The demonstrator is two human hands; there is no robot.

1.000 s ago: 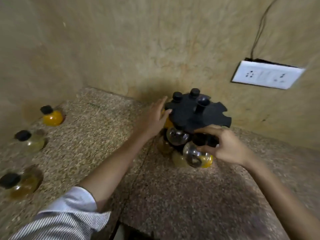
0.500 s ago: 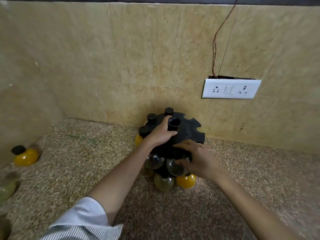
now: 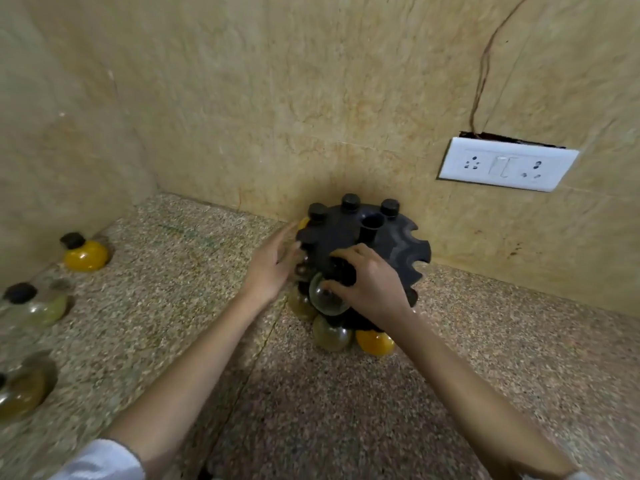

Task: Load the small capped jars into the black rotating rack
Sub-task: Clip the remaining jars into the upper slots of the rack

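Observation:
The black rotating rack (image 3: 394, 247) stands on the speckled counter against the back wall. Three black caps poke up through its far slots, and round jars hang below: a clear one (image 3: 323, 296), an olive one (image 3: 330, 336) and a yellow one (image 3: 375, 342). My right hand (image 3: 369, 284) grips the black cap of the clear jar at the rack's front edge. My left hand (image 3: 272, 266), fingers spread, rests against the rack's left side. Three loose capped jars stand at the far left: yellow (image 3: 85, 256), pale green (image 3: 38, 306) and amber (image 3: 20, 393).
A white switch and socket plate (image 3: 505, 164) sits on the back wall to the right, with a thin wire running up from it. A side wall closes off the counter's left. Bare counter lies in front of the rack.
My left hand has slid off the rack's top to its left side. My right hand has risen to the upper disc's front edge with the clear jar. The camera shifted.

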